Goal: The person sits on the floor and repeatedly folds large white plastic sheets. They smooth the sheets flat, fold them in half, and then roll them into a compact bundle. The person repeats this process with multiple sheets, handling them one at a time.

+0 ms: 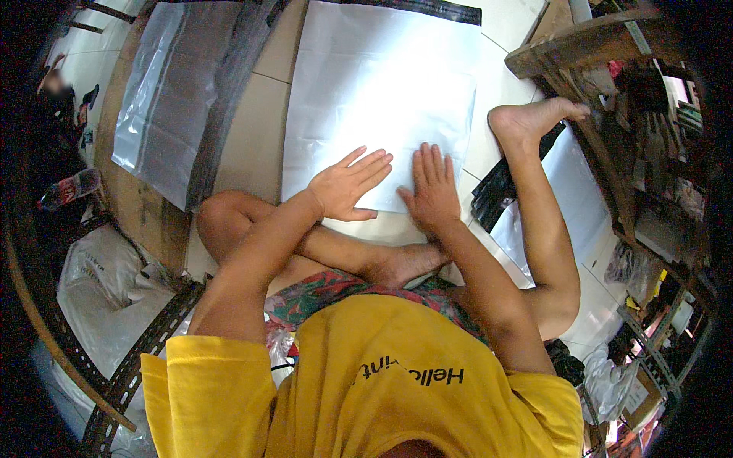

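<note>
A large white plastic mailing bag [336, 84] with a dark strip along its far edge lies flat on the tiles before me. My left hand [343, 185] rests near the bag's near edge, palm down, fingers stretched toward the right and the thumb apart. Beside it my right hand [434, 187] lies flat on the bag's near right part, fingers pointing away from me. Neither hand grips anything. Bright glare covers the middle of the bag, so its surface detail there cannot be made out.
Left of me, a stack of grey-white plastic bags [172, 84] lies on a wooden board [137, 187]. More white bags [565, 183] lie under my bent right leg. A wooden frame [595, 46] stands at the right. A bottle [70, 189] is at the far left.
</note>
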The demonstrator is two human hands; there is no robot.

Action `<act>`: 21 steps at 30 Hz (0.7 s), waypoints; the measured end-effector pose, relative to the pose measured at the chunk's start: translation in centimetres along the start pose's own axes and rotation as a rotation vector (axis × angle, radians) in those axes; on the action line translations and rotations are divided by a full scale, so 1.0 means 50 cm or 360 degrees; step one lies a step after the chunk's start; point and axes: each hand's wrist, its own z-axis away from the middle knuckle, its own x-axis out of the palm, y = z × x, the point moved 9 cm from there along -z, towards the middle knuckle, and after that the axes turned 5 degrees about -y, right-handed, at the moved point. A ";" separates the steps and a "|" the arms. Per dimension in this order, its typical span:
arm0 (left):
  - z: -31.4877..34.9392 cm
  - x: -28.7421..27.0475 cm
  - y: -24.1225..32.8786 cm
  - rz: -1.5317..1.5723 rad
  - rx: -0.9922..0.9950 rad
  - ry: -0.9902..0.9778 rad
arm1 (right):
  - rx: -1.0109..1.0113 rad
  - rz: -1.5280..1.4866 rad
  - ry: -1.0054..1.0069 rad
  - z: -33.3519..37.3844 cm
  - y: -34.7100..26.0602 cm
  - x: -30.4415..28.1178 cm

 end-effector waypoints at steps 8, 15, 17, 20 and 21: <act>0.060 -0.015 -0.055 -0.0048 -0.0039 -0.0094 | 0.0118 0.0179 -0.0111 0.036 0.066 -0.005; 0.071 -0.012 -0.062 -0.0051 -0.0016 -0.0132 | 0.0136 0.0190 -0.0146 0.044 0.067 0.004; 0.077 -0.006 -0.059 -0.0058 -0.0030 -0.0143 | 0.0110 0.0170 -0.0103 0.047 0.066 0.002; 0.083 0.002 -0.053 -0.0053 -0.0047 -0.0147 | 0.0105 0.0157 -0.0114 0.059 0.056 -0.003; 0.082 -0.002 -0.051 -0.0056 -0.0035 -0.0124 | 0.0105 0.0156 -0.0130 0.058 0.054 -0.004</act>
